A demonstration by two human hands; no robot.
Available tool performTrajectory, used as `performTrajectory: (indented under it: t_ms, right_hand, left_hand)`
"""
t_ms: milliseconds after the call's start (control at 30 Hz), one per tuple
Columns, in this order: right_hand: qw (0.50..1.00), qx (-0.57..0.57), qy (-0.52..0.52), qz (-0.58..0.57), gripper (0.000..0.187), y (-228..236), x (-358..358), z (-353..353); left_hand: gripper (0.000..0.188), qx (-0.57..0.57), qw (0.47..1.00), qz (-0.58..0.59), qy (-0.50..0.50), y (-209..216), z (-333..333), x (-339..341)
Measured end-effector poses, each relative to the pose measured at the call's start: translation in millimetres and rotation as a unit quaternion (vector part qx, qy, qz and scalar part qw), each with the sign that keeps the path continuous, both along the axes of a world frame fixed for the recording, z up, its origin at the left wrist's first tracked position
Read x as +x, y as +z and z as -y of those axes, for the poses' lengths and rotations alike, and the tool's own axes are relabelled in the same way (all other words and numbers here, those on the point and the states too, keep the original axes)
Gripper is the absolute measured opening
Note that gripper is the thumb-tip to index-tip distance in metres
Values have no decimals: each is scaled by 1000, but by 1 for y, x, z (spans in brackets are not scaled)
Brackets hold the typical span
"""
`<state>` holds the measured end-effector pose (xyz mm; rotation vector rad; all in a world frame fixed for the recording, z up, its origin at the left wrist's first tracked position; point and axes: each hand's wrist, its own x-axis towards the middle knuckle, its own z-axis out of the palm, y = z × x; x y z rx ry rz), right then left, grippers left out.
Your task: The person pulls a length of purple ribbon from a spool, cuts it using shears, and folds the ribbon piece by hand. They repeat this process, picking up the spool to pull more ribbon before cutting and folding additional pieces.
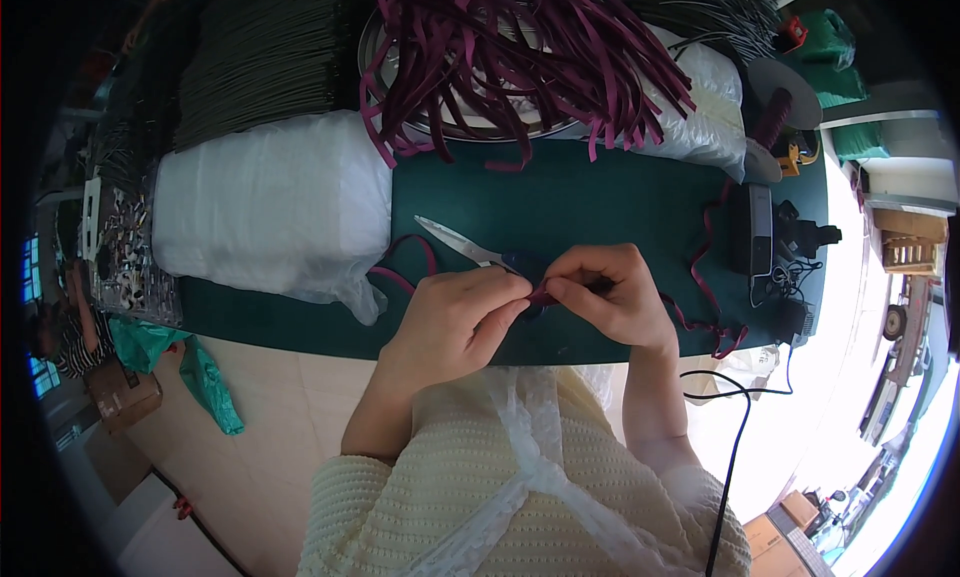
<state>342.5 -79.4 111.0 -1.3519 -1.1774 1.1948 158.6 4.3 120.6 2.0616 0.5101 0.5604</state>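
Close together above the table's front edge, both hands pinch one dark red ribbon (541,295). My left hand (458,322) is closed on it with thumb and forefinger. The fingertips of my right hand (612,292) grip it just beside. One length of the ribbon loops out on the left behind my left hand. Another winds over the table at the right. A pair of scissors (455,239) lies right behind the hands, its blades pointing left and away. Its dark blue handles are partly hidden by my fingers.
Many cut dark red strips (520,57) heap over a round metal tray at the back. A white plastic-wrapped bundle (270,202) stands left. A ribbon spool (773,122), a black box-shaped device (750,229) and cables (775,277) sit right. A clear box of small parts (130,242) is far left.
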Motion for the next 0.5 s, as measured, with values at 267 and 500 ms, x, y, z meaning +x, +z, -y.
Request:
performTrajectory:
  t_ms: [267,500]
  right_hand:
    - [1000,-18,-2,15,6,13,7,0]
    - [998,25,-16,52,18,15,5,3]
  left_hand:
    - [7,-34,999,-4,40,2,4,-1]
    - [10,-43,998,7,37,2,7,0]
